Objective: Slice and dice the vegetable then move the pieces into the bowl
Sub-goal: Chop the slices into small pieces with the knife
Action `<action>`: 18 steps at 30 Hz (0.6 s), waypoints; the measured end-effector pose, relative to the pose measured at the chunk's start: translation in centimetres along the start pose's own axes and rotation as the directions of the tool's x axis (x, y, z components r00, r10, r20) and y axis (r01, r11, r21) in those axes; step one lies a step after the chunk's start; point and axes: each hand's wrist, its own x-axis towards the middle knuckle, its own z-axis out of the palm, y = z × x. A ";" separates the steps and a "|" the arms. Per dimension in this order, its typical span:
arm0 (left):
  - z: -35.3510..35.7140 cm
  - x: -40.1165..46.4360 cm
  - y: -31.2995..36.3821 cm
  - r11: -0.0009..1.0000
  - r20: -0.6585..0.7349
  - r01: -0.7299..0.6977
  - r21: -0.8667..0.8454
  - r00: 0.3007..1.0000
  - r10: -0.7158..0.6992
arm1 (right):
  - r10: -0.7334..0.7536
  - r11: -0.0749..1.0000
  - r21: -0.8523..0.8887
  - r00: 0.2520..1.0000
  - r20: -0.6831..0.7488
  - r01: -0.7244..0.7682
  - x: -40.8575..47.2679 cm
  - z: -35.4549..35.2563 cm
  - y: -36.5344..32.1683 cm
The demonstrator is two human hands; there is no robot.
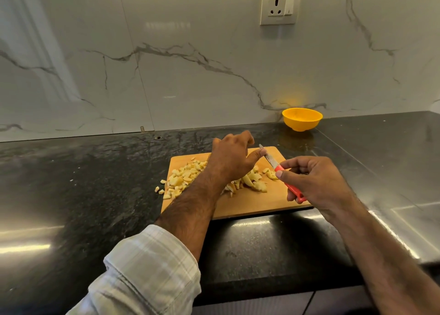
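Pale yellow diced vegetable pieces (183,176) lie heaped on a wooden cutting board (250,202), with larger slices (252,180) near its middle. A few cubes (160,190) have spilled off the board's left edge onto the counter. My right hand (314,181) grips the red handle of a small knife (270,158), held up above the board. My left hand (232,158) hovers over the pieces, its thumb and fingers pinching the blade near the tip. A yellow bowl (302,119) stands against the wall behind the board, to the right.
The board sits on a dark speckled stone counter (95,183) backed by a white marble wall. A wall socket (280,6) is mounted above the bowl. A steel surface (404,171) adjoins the counter on the right.
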 end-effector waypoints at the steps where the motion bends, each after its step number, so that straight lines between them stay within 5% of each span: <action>1: -0.1 0.0 -0.1 1.000 -0.009 0.017 0.015 1.000 -0.016 | 0.013 0.999 0.033 1.000 0.002 -0.013 0.0 -0.1 0.2; 11: -0.1 -0.1 0.1 0.998 -0.015 0.025 -0.053 1.000 -0.026 | 0.003 0.996 0.084 1.000 0.012 -0.004 -0.1 -0.5 0.5; 14: -0.1 0.1 -0.7 0.985 -0.061 0.061 -0.160 0.996 -0.072 | -0.078 0.983 -0.174 0.994 -0.080 0.063 -0.5 -0.3 1.3; 18: -0.2 0.1 0.2 0.966 -0.033 0.063 -0.251 0.997 -0.073 | -0.205 0.822 -0.560 0.972 -0.117 0.106 -1.0 0.4 1.3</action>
